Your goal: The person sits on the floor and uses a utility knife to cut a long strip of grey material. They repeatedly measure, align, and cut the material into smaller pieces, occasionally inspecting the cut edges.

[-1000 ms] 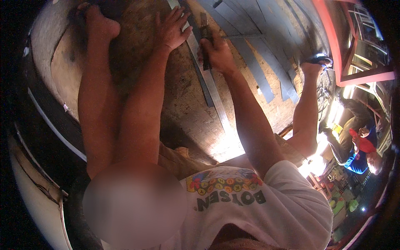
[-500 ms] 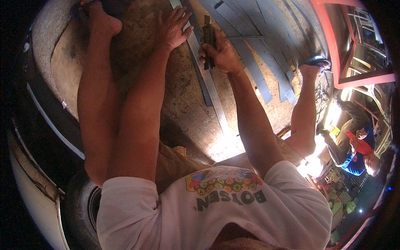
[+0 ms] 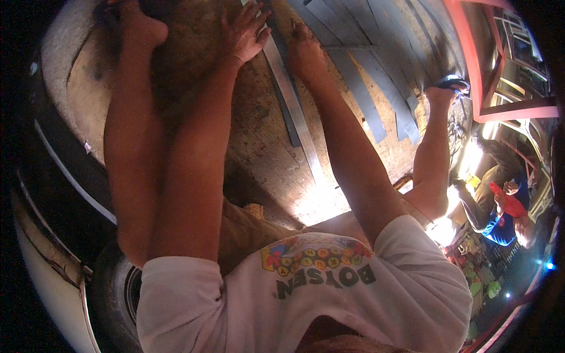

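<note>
My left hand [image 3: 243, 36] lies with its fingers spread, pressing at the far edge of a long silvery metal straightedge [image 3: 292, 97]. Beneath the straightedge, a dark grey strip [image 3: 286, 117] shows along its left side. My right hand [image 3: 305, 52] is closed just right of the straightedge, farther out than my elbow and near the top of the view. The dark, slim hand tool it held a moment before is almost wholly hidden by the hand now, and its exact kind cannot be made out.
Several grey flat strips [image 3: 365, 88] lie overlapping on the worn brown board [image 3: 253, 153] to the right. A red metal frame [image 3: 475, 65] stands at the far right. Beyond my right leg a person in blue [image 3: 502, 230] holds something red. A tyre [image 3: 120, 282] is at the lower left.
My right hand has moved away from me along the straightedge, turning so that the tool no longer shows clearly. My left hand has shifted only slightly farther out.
</note>
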Demonstrator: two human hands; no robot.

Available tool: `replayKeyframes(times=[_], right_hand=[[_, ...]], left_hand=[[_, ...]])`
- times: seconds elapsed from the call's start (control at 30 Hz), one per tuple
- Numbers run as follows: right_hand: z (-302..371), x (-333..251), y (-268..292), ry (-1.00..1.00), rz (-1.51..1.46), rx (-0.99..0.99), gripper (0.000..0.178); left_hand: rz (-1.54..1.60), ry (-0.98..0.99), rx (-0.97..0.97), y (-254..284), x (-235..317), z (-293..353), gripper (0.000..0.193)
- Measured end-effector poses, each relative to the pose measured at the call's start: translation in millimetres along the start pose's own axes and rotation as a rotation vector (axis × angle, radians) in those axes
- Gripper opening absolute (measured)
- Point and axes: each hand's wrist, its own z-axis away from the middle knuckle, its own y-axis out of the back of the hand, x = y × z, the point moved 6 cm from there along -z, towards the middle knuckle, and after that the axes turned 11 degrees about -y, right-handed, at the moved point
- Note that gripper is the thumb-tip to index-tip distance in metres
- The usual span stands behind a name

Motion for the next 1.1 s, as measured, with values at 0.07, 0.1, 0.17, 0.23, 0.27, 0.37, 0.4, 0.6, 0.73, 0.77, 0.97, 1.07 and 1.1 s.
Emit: replayKeyframes(times=[0.07, 0.1, 0.17, 0.23, 0.27, 0.37, 0.4, 0.6, 0.73, 0.77, 0.97, 1.07, 1.1], right_hand=[[-3.0, -6.8, -8.7, 0.073, 0.083, -0.021, 0.044], [-2.2, -14.1, -9.2, 0.09, 0.095, -0.032, 0.044], [8.1, -33.8, 7.1, 0.02, 0.002, -0.06, 0.043], [6.8, -34.9, 6.5, 0.067, 0.098, -0.03, 0.043], [5.3, -35.8, 6.1, 0.092, 0.146, -0.016, 0.043], [-9.6, -25.6, -5.2, 0.03, 0.127, -0.071, 0.044], [-11.8, -26.4, -8.4, 0.025, 0.151, -0.095, 0.044], [-20.7, -23.1, -19.7, 0.055, 0.16, -0.133, 0.046], [-28.8, -23.2, -23.3, 0.064, 0.215, -0.176, 0.049], [-30.4, -19.2, -24.1, 0.067, 0.216, -0.187, 0.051], [-12.7, -47.5, 8.0, 0.062, 0.131, -0.233, 0.042], [-9.0, -51.9, 10.4, 0.005, 0.174, -0.306, 0.04], [-8.8, -50.6, 9.1, -0.022, 0.171, -0.325, 0.04]], left_hand=[[0.031, -0.014, 0.03, 1.5, -0.1, 0.2, 0.048], [0.042, -0.019, 0.043, 2.2, -2.7, 1.9, 0.048], [0.038, -0.019, 0.028, 0.0, -4.4, 7.8, 0.05], [0.009, -0.027, -0.007, 0.9, -2.7, 4.8, 0.051], [0.003, -0.031, -0.02, 1.5, -1.5, 3.9, 0.052], [-0.004, -0.037, -0.041, 4.9, 2.2, -0.7, 0.052], [-0.002, -0.028, -0.041, 6.6, 1.9, -0.2, 0.052], [-0.013, -0.025, -0.04, 11.3, 3.2, -1.8, 0.049], [0.017, -0.027, 0.011, 10.3, 3.5, -2.3, 0.045], [0.02, -0.025, 0.011, 11.1, 5.8, -4.6, 0.045], [-0.013, -0.018, -0.005, 10.9, 2.1, 1.8, 0.043], [-0.01, -0.009, -0.02, 9.7, 1.9, 2.4, 0.043], [-0.028, -0.01, -0.05, 11.2, 2.9, 1.3, 0.044]])
